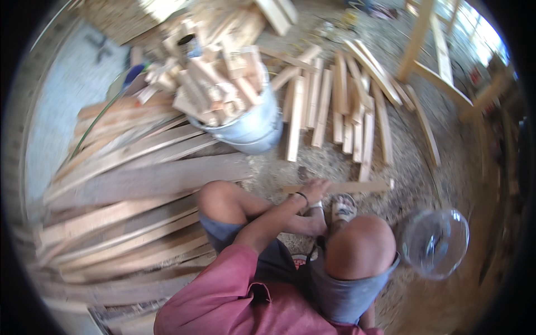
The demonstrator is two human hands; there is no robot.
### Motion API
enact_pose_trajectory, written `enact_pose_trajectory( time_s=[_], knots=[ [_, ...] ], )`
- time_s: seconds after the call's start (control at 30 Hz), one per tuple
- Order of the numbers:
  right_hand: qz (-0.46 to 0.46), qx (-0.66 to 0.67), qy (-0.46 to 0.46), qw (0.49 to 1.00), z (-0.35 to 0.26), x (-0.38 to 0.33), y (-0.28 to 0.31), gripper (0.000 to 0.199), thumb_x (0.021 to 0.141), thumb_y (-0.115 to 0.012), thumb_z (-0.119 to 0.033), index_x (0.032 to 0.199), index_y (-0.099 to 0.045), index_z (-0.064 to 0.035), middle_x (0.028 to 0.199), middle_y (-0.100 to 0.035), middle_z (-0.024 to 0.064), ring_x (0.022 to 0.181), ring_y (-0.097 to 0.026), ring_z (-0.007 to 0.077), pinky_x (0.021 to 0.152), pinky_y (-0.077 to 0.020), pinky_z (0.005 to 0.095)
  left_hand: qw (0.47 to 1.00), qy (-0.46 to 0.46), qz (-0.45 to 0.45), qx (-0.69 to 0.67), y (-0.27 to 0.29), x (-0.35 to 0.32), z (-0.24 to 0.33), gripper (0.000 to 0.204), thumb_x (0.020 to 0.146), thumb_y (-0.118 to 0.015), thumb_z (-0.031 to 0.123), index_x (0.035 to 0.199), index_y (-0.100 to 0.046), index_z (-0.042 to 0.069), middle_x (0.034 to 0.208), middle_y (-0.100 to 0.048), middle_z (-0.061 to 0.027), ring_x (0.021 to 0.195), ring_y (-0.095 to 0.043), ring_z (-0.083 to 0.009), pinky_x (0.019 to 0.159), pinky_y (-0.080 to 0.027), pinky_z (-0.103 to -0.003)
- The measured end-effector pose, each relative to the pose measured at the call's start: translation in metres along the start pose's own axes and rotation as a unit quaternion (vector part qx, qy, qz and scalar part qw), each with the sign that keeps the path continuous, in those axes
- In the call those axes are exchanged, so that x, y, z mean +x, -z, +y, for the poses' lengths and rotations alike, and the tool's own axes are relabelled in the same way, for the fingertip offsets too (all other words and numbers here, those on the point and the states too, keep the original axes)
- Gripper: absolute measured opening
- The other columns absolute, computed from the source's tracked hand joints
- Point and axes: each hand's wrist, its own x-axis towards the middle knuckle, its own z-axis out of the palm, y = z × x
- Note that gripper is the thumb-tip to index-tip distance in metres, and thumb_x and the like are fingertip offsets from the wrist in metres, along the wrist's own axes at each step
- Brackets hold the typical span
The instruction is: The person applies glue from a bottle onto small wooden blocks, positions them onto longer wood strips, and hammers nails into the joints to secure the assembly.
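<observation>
Head view: sawdust-strewn floor (408, 192) spreads rightward from the left hand (314, 190); planks (151, 177) lie left of its fingers, a bucket (257, 131) of offcuts (215, 84) beyond and leftward, battens (321, 109) ahead. A wooden slat (360, 187) lies beneath the fingers; blur hides whether they grip. The step seems to be handling it; shifting it would call for clearing the nearest batten's end and the sandal (344, 209).

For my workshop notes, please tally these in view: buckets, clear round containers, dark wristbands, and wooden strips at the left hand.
Bucket: 1
Clear round container: 1
Dark wristband: 1
Wooden strip at the left hand: 1
Total: 4
</observation>
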Motion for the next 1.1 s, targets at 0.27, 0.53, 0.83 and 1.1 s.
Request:
enact_pose_trajectory(
  time_s=[0.27, 0.53, 0.83, 1.1],
  knots=[
    [0.171, 0.094, 0.202, 0.960, -0.089, -0.009, 0.146, 0.040, 0.090, -0.068, -0.028, 0.121, -0.061, -0.0046, 0.109, -0.067, 0.0195, 0.098, -0.065, 0.0383, 0.086, -0.0508, 0.0482, 0.967, 0.022, -0.235, 0.096, 0.125, -0.013, -0.027, 0.032, 0.084, -0.068, 0.037, 0.095, -0.071, 0.007, 0.094, -0.071, -0.0169, 0.096, -0.069, -0.0337, 0.082, -0.055, -0.042],
    [0.258, 0.086, 0.296, 0.915, -0.152, -0.046, 0.250, 0.037, 0.090, -0.070, -0.026, 0.118, -0.063, -0.0024, 0.111, -0.067, 0.0183, 0.101, -0.064, 0.0368, 0.090, -0.0504, 0.0466, 0.961, 0.093, -0.108, -0.237, 0.431, -0.094, -0.020, 0.032, 0.099, -0.061, 0.031, 0.094, -0.069, 0.001, 0.084, -0.072, -0.0061, 0.077, -0.067, -0.0136, 0.075, -0.054, -0.031],
    [0.261, 0.047, 0.346, 0.900, -0.192, -0.061, 0.284, 0.033, 0.091, -0.071, -0.023, 0.114, -0.066, 0.0000, 0.112, -0.067, 0.0169, 0.104, -0.063, 0.0351, 0.093, -0.0500, 0.0449, 0.959, 0.142, 0.243, -0.017, 0.572, -0.041, -0.118, 0.049, 0.091, -0.072, 0.034, 0.123, -0.059, 0.000, 0.114, -0.068, -0.0138, 0.110, -0.064, -0.0212, 0.093, -0.051, -0.032],
    [0.277, 0.100, 0.328, 0.897, -0.196, -0.054, 0.291, 0.032, 0.092, -0.069, -0.021, 0.113, -0.066, 0.0037, 0.112, -0.067, 0.0180, 0.102, -0.064, 0.0342, 0.093, -0.0507, 0.0413, 0.967, 0.201, 0.021, 0.152, 0.585, 0.014, -0.115, 0.072, 0.079, -0.079, 0.038, 0.137, -0.053, 0.004, 0.121, -0.067, -0.0171, 0.110, -0.062, -0.0244, 0.096, -0.048, -0.034]
  ],
)
